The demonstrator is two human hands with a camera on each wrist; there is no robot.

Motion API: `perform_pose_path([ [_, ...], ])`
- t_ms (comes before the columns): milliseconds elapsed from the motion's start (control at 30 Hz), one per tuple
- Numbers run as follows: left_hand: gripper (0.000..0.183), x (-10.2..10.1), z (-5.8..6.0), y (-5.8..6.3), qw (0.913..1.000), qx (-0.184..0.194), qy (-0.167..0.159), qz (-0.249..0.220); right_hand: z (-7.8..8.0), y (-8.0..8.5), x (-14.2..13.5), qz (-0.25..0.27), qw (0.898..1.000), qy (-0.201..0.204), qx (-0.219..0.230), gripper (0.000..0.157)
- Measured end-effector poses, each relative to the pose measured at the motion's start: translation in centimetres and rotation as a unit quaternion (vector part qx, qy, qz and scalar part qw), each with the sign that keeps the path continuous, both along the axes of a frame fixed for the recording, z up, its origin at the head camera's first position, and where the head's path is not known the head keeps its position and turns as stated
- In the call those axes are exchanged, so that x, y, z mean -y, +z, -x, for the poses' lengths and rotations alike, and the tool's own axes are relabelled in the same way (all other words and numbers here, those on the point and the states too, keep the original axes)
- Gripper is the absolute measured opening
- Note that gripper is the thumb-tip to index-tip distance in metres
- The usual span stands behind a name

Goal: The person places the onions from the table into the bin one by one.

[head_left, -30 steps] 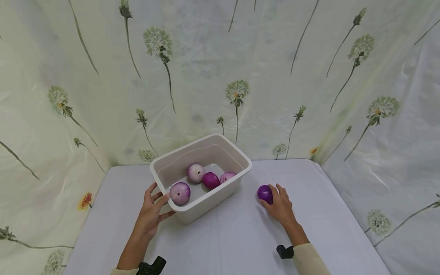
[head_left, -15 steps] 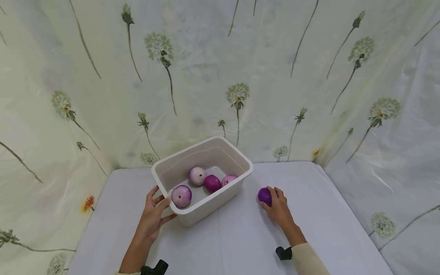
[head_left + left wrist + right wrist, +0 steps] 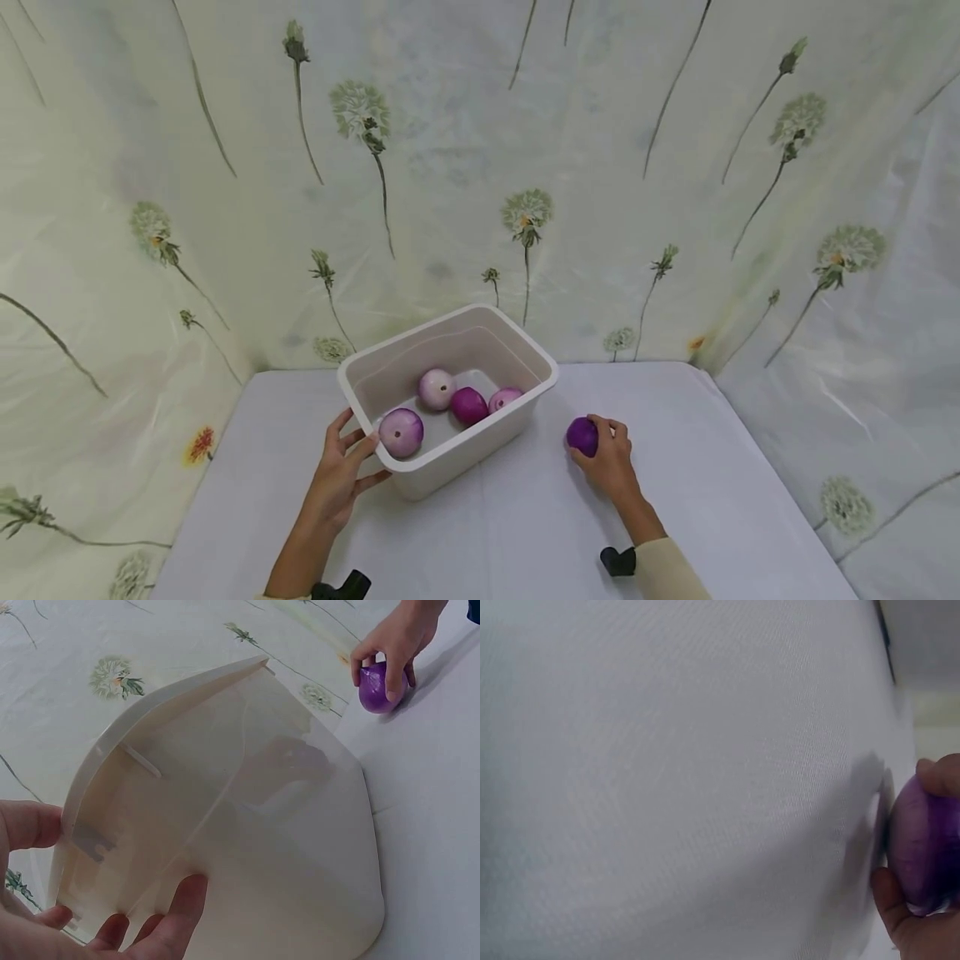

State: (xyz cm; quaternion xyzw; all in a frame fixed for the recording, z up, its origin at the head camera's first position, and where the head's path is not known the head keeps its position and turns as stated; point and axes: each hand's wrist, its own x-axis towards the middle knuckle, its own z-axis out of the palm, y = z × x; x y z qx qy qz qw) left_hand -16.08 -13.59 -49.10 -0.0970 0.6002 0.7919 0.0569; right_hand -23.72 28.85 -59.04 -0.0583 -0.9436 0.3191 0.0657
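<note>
A pale plastic bin [image 3: 450, 457] stands tilted across the table in the head view, with several onions inside. A pale purple onion [image 3: 401, 433] lies at its near left corner; a dark magenta onion [image 3: 468, 406] sits farther right. My left hand [image 3: 337, 467] grips the bin's near left corner, thumb at the rim. In the left wrist view, fingertips [image 3: 193, 889] press the outer wall. Right of the bin, my right hand [image 3: 611, 462] holds a deep purple onion [image 3: 582, 437] at the tabletop. Thumb and fingers wrap its sides in the right wrist view.
A white cloth covers the table [image 3: 517, 533]. Behind it and on both sides hangs a dandelion-print curtain [image 3: 450, 167], close to the bin's far edge. Dark camera mounts [image 3: 618, 562] sit on both wrists.
The head view has shifted slightly, so the scene sits lower. My right fingers have drawn in a little around the purple onion. The left hand keeps its hold on the bin.
</note>
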Motion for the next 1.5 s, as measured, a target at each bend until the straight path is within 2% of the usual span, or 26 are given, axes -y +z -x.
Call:
perform_pose_path([
  [167,0.070,-0.3,0.0,-0.2,1.0000,-0.001,0.001,0.004,-0.2,-0.2,-0.1,0.012,1.000,-0.015,0.006,0.076],
  [233,0.070,-0.4,0.0,-0.2,1.0000,0.000,-0.002,0.005,-0.4,0.2,-0.1,0.034,0.999,-0.032,-0.014,0.076],
  [333,0.072,-0.3,0.1,0.0,0.9999,-0.003,-0.013,0.008,-0.6,2.4,0.3,0.078,0.993,-0.054,-0.070,0.076],
  [400,0.072,-0.1,0.2,0.2,0.9998,-0.006,-0.016,0.010,-0.5,4.8,1.0,0.105,0.986,-0.050,-0.116,0.075],
  [500,0.069,0.3,0.2,0.4,0.9998,-0.009,-0.009,0.014,-0.1,9.3,3.2,0.120,0.979,-0.004,-0.165,0.075],
  [600,0.067,0.7,0.0,0.6,0.9999,-0.010,-0.004,0.008,0.1,13.4,5.9,0.128,0.971,0.068,-0.188,0.074],
  [667,0.067,0.9,0.0,0.7,0.9999,-0.011,-0.006,0.002,0.2,15.3,7.8,0.129,0.968,0.118,-0.179,0.073],
  [767,0.067,0.9,0.0,0.7,0.9999,-0.011,-0.006,-0.006,0.4,17.0,10.6,0.124,0.962,0.189,-0.150,0.072],
  [867,0.067,0.8,0.2,0.6,0.9999,-0.009,-0.007,-0.008,0.7,17.6,13.0,0.109,0.955,0.244,-0.126,0.070],
  [967,0.068,0.6,0.3,0.5,0.9999,-0.009,-0.013,-0.004,0.8,17.7,14.9,0.098,0.951,0.270,-0.115,0.070],
  [1133,0.068,0.6,0.3,0.5,0.9998,-0.009,-0.016,-0.003,1.0,17.1,16.6,0.089,0.949,0.285,-0.099,0.068],
  [1300,0.069,0.5,0.3,0.5,0.9998,-0.010,-0.016,-0.003,1.1,16.4,17.1,0.075,0.946,0.296,-0.112,0.068],
  [1400,0.070,0.3,0.2,0.4,0.9999,-0.008,-0.013,-0.001,1.0,16.0,17.2,0.048,0.944,0.307,-0.113,0.074],
  [1500,0.068,0.3,0.2,0.3,0.9999,-0.007,-0.009,-0.002,0.9,15.7,17.0,0.030,0.946,0.309,-0.096,0.081],
])
